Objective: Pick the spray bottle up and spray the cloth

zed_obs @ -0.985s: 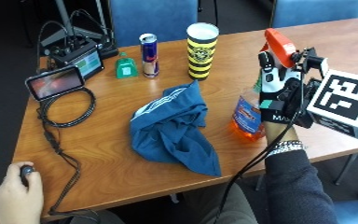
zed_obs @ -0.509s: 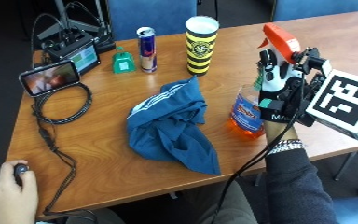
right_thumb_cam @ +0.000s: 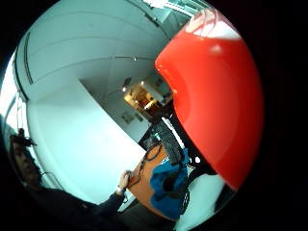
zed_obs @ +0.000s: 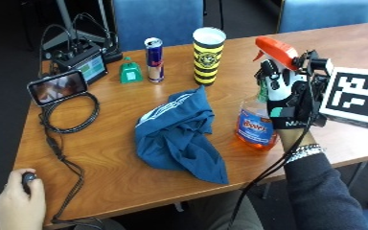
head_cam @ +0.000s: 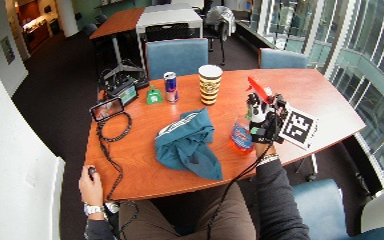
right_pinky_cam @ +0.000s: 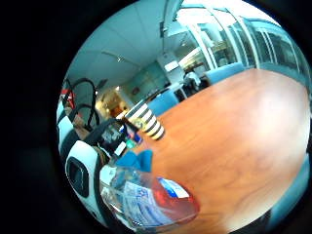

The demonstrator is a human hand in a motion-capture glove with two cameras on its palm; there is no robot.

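Outside view: the gloved right hand [zed_obs: 286, 98] grips the spray bottle [zed_obs: 264, 103] by its neck, nozzle aimed left at the blue cloth [zed_obs: 178, 134] (crumpled mid-table); bottle's base seems just off the table [zed_obs: 107, 158].

We note the surface [zed_obs: 337, 57] as wood-look laminate, smooth with a soft sheen. The cloth [zed_obs: 178, 136] on it is matt blue fabric, crumpled, with a paler hem band. Just beside the cloth, the spray bottle [zed_obs: 257, 127] is clear glossy plastic over orange liquid, with a printed label; its trigger head is glossy orange-red plastic. Around its neck, the right hand [zed_obs: 286, 98] wears a matt black glove with white plastic pieces. Beyond the cloth, we see a shiny metal can [zed_obs: 153, 60] and a striped cup [zed_obs: 207, 56].
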